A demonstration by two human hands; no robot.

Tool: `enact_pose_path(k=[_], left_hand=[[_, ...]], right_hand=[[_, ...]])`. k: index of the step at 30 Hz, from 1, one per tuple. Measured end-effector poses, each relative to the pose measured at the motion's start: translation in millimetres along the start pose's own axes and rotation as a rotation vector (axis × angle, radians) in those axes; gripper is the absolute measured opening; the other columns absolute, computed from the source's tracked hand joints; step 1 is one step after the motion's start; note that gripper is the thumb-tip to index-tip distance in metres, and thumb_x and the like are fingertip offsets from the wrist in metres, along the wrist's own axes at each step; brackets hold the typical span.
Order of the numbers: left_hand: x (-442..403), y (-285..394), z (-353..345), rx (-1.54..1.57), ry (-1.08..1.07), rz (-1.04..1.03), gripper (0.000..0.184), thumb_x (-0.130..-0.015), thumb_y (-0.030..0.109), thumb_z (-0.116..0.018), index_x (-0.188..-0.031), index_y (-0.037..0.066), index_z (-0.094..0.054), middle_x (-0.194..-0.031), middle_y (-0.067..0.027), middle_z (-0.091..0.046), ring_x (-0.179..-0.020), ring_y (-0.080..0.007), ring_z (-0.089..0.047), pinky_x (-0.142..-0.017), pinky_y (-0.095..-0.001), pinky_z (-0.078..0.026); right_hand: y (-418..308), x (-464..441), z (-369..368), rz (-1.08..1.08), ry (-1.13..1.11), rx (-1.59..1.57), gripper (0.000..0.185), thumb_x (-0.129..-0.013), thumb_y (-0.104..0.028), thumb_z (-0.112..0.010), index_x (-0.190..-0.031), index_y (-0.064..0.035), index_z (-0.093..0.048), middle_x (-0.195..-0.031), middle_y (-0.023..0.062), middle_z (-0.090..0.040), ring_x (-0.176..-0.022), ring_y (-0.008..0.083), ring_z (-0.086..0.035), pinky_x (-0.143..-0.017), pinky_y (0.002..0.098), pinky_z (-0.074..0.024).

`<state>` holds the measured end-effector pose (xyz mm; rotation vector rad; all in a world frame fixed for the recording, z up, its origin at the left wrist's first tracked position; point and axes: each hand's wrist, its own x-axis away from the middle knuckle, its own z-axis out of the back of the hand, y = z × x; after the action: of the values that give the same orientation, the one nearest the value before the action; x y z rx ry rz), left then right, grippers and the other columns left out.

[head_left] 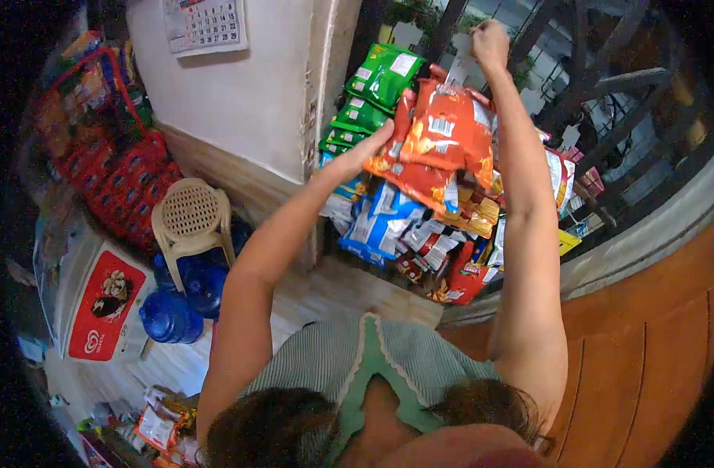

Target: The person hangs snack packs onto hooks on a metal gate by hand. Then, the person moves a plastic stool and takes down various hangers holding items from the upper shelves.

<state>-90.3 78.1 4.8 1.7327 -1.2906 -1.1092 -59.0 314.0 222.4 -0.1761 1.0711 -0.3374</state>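
My left hand (379,143) is at the left edge of a bunch of orange-red snack packets (448,125), its thumb showing and its other fingers mostly hidden behind them. Higher up, my right hand (490,43) is closed in front of the dark metal grille (607,81); what its fingers hold is too small to tell. A pale strip (461,66) runs just below that hand. Green snack packets (385,76) hang beside the orange ones on the left. Beneath them are blue packets (380,222) and several other bright packets.
A beige plastic stool (191,212) stands left by blue water jugs (170,316) and a white and red freezer box (107,304). Red packets (123,183) hang at far left. A calendar (207,25) is on the wall. A brown wooden panel (646,351) is at right.
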Motion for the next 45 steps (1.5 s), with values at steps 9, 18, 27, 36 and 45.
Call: enact_pose_path(k=[9,18,27,36,45], left_hand=[[14,13,18,-0.203,0.084,-0.05,0.062,-0.088,0.049,-0.038,-0.125,-0.001,-0.041,-0.125,-0.0093,-0.047,-0.113,-0.018,-0.045,-0.098,-0.0309,-0.032],[80,3,6,-1.003,0.304,-0.119,0.058,-0.082,0.041,-0.056,-0.121,0.001,-0.044,-0.111,-0.0157,-0.055,-0.1,-0.0235,-0.054,-0.087,-0.0337,-0.042],[260,-69,-45,-1.219,0.826,-0.076,0.048,-0.08,0.037,-0.057,-0.116,0.007,-0.05,-0.097,-0.0155,-0.061,-0.086,-0.0281,-0.059,-0.077,-0.0366,-0.047],[502,-121,-209,-1.094,1.531,0.362,0.044,-0.079,0.026,-0.061,-0.111,-0.003,-0.052,-0.104,-0.016,-0.059,-0.093,-0.0247,-0.058,-0.083,-0.0339,-0.044],[652,-174,-343,-0.409,2.154,-0.051,0.032,-0.08,0.017,-0.06,-0.105,-0.002,-0.054,-0.091,-0.0057,-0.059,-0.084,-0.0099,-0.054,-0.076,-0.0257,-0.044]], right_hand=[[21,3,-19,0.024,0.16,0.32,0.015,-0.077,-0.013,-0.054,-0.087,-0.0016,-0.056,-0.078,0.0239,-0.059,-0.078,0.0434,-0.055,-0.067,0.0485,-0.0441],[2,25,-1,0.079,-0.227,0.471,0.048,-0.08,-0.036,-0.055,-0.114,-0.0025,-0.053,-0.111,0.0198,-0.055,-0.104,0.0326,-0.053,-0.086,0.0363,-0.0408],[-147,162,-25,0.584,-0.066,-0.408,0.027,-0.075,-0.02,-0.067,-0.095,-0.0024,-0.063,-0.094,0.0113,-0.062,-0.088,0.0225,-0.056,-0.081,0.0333,-0.0422],[-346,417,-54,0.969,-1.101,-0.854,0.031,-0.073,-0.013,-0.063,-0.103,-0.0064,-0.058,-0.102,0.0117,-0.059,-0.096,0.0282,-0.055,-0.084,0.0365,-0.0417],[-527,644,41,1.426,-1.788,-1.258,0.022,-0.075,-0.019,-0.059,-0.089,-0.0019,-0.061,-0.084,0.0159,-0.062,-0.079,0.0296,-0.06,-0.069,0.0364,-0.0456]])
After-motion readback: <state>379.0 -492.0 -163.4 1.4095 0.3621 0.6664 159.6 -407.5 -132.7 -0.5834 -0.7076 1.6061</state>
